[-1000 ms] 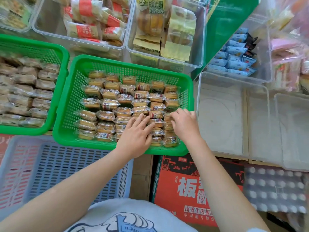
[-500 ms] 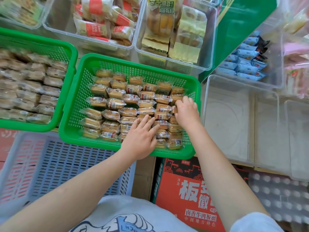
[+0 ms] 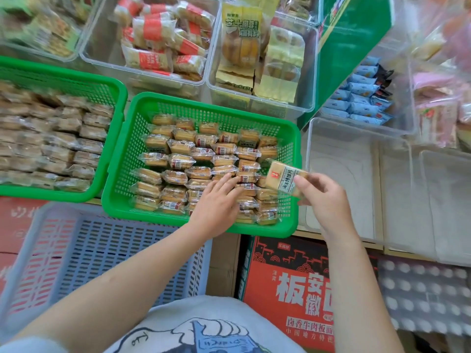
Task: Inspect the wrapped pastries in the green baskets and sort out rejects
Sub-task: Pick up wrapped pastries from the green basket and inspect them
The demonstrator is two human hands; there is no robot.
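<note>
A green basket (image 3: 119, 159) in the middle holds several rows of clear-wrapped golden pastries (image 3: 178, 161). My right hand (image 3: 323, 197) pinches one wrapped pastry (image 3: 283, 178) and holds it up over the basket's right edge, label side toward me. My left hand (image 3: 219, 202) rests flat, fingers straight, on the pastries near the basket's front. A second green basket (image 3: 112, 85) full of paler wrapped pastries stands at the left.
An empty blue-grey slotted crate (image 3: 102, 250) sits in front of the baskets. Empty clear bins (image 3: 377, 154) stand to the right. Clear bins of other packaged snacks (image 3: 163, 42) line the back. A red printed carton (image 3: 293, 284) lies below.
My right hand has picked one pastry out of the basket's right side and raised it to the right. My left hand stays on the pastries near the front.
</note>
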